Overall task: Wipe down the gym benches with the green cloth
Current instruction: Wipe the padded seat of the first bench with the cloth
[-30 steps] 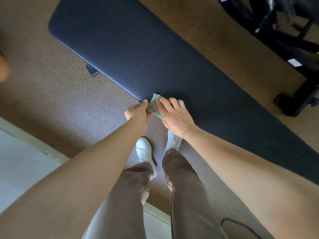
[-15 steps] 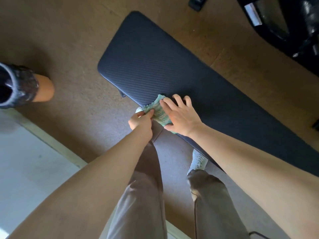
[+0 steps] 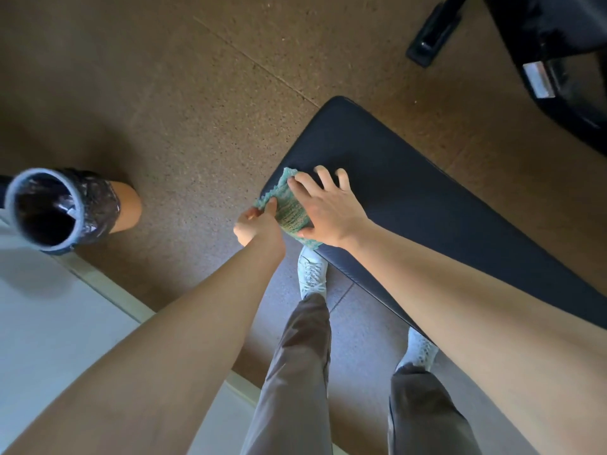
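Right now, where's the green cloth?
Head view, centre: green cloth on the bench corner, pressed under the right hand, its left edge pinched by the left hand.

Green knit cloth [image 3: 289, 207] — flat on the end corner of the dark bench [image 3: 427, 205]
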